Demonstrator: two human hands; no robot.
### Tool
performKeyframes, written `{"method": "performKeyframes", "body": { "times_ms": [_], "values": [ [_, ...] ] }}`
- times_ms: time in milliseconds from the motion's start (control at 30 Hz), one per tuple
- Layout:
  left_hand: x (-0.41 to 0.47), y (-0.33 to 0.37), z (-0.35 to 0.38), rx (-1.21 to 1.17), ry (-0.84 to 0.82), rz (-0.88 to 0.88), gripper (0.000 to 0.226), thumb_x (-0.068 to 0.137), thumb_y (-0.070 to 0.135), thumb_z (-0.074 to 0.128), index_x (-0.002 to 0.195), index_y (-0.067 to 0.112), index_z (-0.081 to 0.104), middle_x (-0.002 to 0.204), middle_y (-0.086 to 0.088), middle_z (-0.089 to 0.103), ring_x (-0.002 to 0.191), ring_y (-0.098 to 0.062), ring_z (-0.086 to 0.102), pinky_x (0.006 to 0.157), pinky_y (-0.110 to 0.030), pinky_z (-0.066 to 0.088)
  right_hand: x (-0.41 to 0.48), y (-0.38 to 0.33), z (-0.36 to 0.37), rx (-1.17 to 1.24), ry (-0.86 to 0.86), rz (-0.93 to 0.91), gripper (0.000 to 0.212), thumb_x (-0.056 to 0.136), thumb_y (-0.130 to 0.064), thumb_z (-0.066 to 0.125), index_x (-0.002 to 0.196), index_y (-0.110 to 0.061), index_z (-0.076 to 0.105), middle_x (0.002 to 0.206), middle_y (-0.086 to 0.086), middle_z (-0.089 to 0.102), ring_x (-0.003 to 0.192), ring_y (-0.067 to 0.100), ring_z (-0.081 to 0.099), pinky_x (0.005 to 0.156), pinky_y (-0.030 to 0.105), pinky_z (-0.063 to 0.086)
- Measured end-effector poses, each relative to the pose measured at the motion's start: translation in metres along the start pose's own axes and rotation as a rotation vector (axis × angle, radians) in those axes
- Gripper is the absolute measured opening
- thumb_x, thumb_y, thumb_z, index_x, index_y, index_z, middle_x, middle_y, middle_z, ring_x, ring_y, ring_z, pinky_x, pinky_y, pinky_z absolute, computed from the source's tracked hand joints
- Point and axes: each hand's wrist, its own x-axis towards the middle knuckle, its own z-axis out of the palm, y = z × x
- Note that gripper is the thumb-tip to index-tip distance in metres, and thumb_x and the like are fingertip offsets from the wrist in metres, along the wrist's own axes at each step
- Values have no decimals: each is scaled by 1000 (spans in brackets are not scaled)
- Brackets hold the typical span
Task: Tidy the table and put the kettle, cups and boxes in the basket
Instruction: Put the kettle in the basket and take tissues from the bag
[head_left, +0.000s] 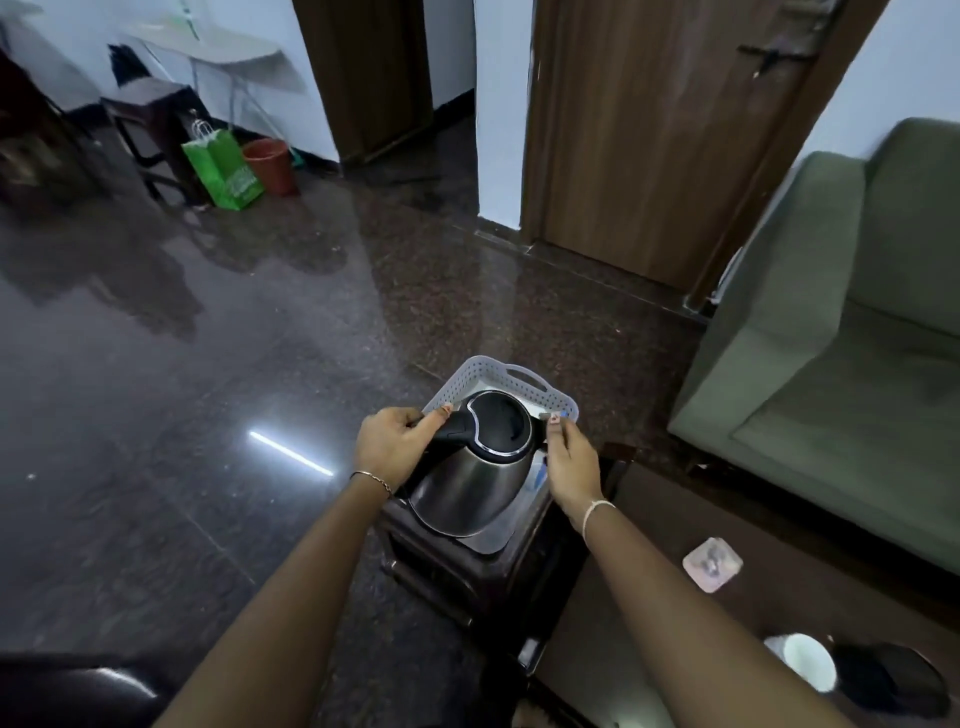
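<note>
our left hand (389, 447) is curled around the black handle of the steel kettle (467, 483), thumb lying along the top. the kettle sits low inside the white perforated basket (498, 371), leaning toward its near end. we cannot tell whether its base is fully down on the basket floor. our right hand (569, 467) is at the basket's right rim with its fingertips on or just over the edge, and we cannot tell if they pinch it.

we judge the step to be settling the kettle. to do it well, we'd steady the basket at that right rim, since it rests on a small dark stool (467, 577) and could slide. we'd bring the kettle upright and set it against one wall of the basket so room stays for the rest. we'd let go of the handle only once the base sits flat.

a white cup (805, 662) and a small pinkish square item (711, 564), perhaps a box, wait well right of the basket, nearer us.
</note>
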Motion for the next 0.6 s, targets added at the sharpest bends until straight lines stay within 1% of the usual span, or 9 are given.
{"method": "performKeyframes", "body": {
  "times_ms": [100,167,200,267,333,433,500,533,600],
  "values": [
    [20,-11,7,-20,-33,-49,62,69,72,49,53,13,57,41,-3,50,44,-9,49,50,-33,37,19,7,8,49,-25,75,22,98,-25,49,112,-21,65,102,-1,68,97,18,65,92,45,53],
    [33,-16,10,-13,-71,-67,70,68,73,49,55,4,57,49,-12,57,53,-23,58,55,-37,43,28,9,14,42,4,103,16,95,-22,54,104,-25,66,96,-2,69,91,16,67,89,44,55],
    [40,-19,13,-13,-94,-72,71,69,72,50,56,3,58,52,-15,58,56,-26,58,56,-37,43,33,11,17,33,23,116,14,94,-22,55,101,-26,67,95,-2,70,90,17,68,88,44,56],
    [52,-25,19,-34,-140,-88,67,71,68,53,59,3,62,51,-14,56,55,-24,55,57,-35,42,41,13,22,-1,42,142,14,94,-27,56,102,-23,67,96,2,71,91,22,68,87,46,56],
    [64,-34,25,-80,-182,-120,62,71,65,57,62,5,67,50,-7,53,55,-18,52,58,-35,42,47,17,28,-38,61,170,18,95,-29,55,105,-19,67,98,6,72,90,24,68,86,45,55],
    [78,-47,30,-148,-274,-174,53,70,59,61,64,8,70,53,-6,56,57,-16,53,62,-33,43,48,20,40,-109,134,205,15,94,-25,57,99,-19,69,91,1,71,83,18,66,76,28,49],
    [86,-54,31,-184,-338,-214,40,72,54,65,64,16,73,58,-10,64,59,-16,58,63,-30,45,46,21,49,-138,164,237,11,92,-23,59,95,-19,69,84,-5,67,83,17,65,72,23,43],
    [89,-58,32,-194,-361,-237,35,73,52,66,63,19,74,60,-10,67,58,-15,60,60,-28,47,45,22,53,-152,176,248,10,91,-22,59,94,-20,69,83,-6,66,82,17,65,72,23,42],
    [97,-66,33,-220,-398,-281,30,74,48,68,59,22,73,54,0,65,50,-9,59,47,-18,45,42,24,62,-185,207,252,10,90,-21,60,93,-20,69,85,-4,69,81,16,64,71,23,42]
  ]
}}
